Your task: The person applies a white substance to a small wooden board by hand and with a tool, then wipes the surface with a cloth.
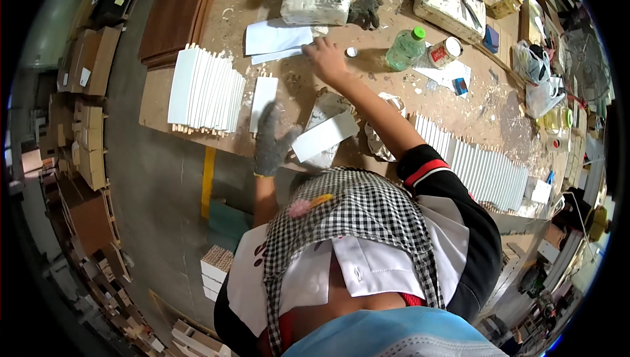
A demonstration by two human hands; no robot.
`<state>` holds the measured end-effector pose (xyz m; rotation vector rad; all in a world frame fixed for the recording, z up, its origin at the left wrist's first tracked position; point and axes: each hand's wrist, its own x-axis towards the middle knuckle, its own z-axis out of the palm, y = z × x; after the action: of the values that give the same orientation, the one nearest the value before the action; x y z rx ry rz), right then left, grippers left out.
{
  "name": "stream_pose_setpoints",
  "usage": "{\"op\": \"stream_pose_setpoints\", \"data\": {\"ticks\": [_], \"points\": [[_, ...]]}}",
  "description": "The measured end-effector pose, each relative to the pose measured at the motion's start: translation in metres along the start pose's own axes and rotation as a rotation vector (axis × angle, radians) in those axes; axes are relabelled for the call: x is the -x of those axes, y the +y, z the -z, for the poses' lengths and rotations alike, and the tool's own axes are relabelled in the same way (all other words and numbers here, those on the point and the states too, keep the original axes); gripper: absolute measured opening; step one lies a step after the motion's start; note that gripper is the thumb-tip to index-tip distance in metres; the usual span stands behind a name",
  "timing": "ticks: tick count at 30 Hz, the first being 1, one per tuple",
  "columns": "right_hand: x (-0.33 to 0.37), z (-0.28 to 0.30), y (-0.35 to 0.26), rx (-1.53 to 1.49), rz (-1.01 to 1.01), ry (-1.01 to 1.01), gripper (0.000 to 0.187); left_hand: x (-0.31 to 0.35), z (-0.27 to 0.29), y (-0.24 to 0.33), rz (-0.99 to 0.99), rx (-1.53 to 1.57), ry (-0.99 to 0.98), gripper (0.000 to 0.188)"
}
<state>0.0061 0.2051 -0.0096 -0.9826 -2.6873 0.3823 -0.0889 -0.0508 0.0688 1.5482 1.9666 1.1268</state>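
My left hand (268, 142), in a grey glove, is open with its thumb spread from the fingers. Its fingertips reach the lower end of a white board with wooden pegs (264, 94) lying on the workbench. Close to the thumb, a second white pegged board (325, 136) rests tilted on a pale, stained block (328, 104). My right hand (326, 58) is bare, its fingers curled at the right edge of some white paper sheets (279, 39). What those fingers hold, if anything, is hidden. A small round white cap (352, 52) sits just beside that hand.
White pegged boards stand in a row (207, 91) at left and another row (479, 167) at right. Beyond my right hand are a green-capped bottle (405, 50), a red-and-white can (445, 52), a dark glove (365, 12) and stained blocks (449, 6). Brown panels (177, 12) lie far left.
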Motion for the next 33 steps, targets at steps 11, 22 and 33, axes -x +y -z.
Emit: {"op": "stream_pose_setpoints", "data": {"ticks": [11,22,33], "points": [[0.053,0.025,0.036,-0.743,-0.264,0.480,0.028,-0.151,-0.062,0.038,-0.195,0.103,0.205,0.033],[0.151,0.111,0.056,-1.807,-0.704,0.285,0.026,-0.204,-0.216,-0.035,-0.267,-0.588,-0.236,0.049],[0.185,0.119,0.054,-1.659,-0.873,0.305,0.048,-0.208,-0.215,-0.057,-0.188,-0.667,-0.308,0.032]]}}
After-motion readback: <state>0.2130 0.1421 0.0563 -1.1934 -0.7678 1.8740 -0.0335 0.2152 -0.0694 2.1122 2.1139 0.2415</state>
